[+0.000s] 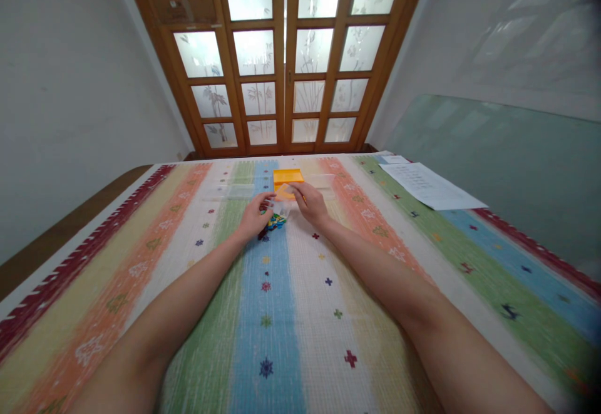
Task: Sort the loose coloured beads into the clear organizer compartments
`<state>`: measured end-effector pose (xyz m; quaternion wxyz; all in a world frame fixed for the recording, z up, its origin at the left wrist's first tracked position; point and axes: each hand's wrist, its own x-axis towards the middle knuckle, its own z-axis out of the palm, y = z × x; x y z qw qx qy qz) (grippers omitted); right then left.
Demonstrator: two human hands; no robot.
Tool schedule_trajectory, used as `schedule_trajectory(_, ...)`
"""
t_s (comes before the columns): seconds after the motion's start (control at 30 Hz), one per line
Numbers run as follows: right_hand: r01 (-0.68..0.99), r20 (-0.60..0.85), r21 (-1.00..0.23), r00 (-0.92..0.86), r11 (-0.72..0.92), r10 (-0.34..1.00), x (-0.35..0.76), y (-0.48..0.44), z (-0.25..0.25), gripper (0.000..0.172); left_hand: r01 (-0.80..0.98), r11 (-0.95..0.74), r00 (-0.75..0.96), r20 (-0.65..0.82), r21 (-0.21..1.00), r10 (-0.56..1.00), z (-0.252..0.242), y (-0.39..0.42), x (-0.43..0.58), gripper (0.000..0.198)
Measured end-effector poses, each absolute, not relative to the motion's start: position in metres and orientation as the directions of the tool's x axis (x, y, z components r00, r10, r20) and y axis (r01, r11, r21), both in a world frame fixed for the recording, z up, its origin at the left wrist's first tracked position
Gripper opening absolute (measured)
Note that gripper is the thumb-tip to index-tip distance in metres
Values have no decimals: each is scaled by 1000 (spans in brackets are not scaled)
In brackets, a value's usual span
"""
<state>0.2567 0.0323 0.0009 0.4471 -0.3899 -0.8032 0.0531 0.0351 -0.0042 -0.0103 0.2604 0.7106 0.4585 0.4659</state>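
Near the far side of the table, my left hand [256, 215] curls its fingers and thumb around the left side of some clear plastic [278, 206], which looks like a thin bag. My right hand [310, 202] is closed in a pinch at the plastic's upper right. Small blue, green, yellow and dark pieces [276, 222] lie in a heap beside my left thumb; whether they are inside the plastic or under it, I cannot tell. Just beyond my hands is an orange-yellow box [288, 176], its lid raised. My fingers partly hide its front.
A striped cloth [225, 301] covers the table. Clear flat plastic [235, 191] lies left of the box, with more [323, 183] at its right. Printed paper sheets [425, 185] lie at the far right. Behind the table stand wood-framed glass doors [284, 88]; a pale glass panel [507, 170] leans at the right wall.
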Motion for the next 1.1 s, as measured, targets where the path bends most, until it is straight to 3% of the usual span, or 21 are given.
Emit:
schedule_trajectory(0.27, 569, 690, -460, -254, 682, 677, 258, 37, -7, 40, 223, -222, -169, 262, 949, 950, -18, 26, 4, 47)
schedule_trajectory(0.37, 567, 679, -459, -273, 684, 681, 256, 36, -10, 39, 220, -134, -216, 182, 966, 959, -25, 34, -6, 50)
schedule_trajectory(0.5, 573, 657, -449, -308, 685, 688, 255, 34, -10, 38, 282, -132, -218, 197, 950, 956, -33, 39, -9, 51)
schedule_trajectory(0.6, 579, 649, -448, -314, 681, 693, 256, 34, -10, 37, 424, -151, -190, 250, 893, 949, -37, 39, -10, 50)
schedule_trajectory(0.8, 566, 648, -452, -323, 689, 690, 257, 34, -11, 34, 740, -235, -103, 452, 630, 886, -31, 27, -13, 40)
schedule_trajectory(0.97, 520, 688, -444, -325, 730, 649, 256, 36, -13, 30, 861, -191, -23, 410, 472, 912, -21, 15, -8, 24)
schedule_trajectory(1.1, 513, 689, -436, -338, 739, 641, 255, 36, -14, 27, 868, -232, 39, 407, 439, 913, -18, 12, -3, 22)
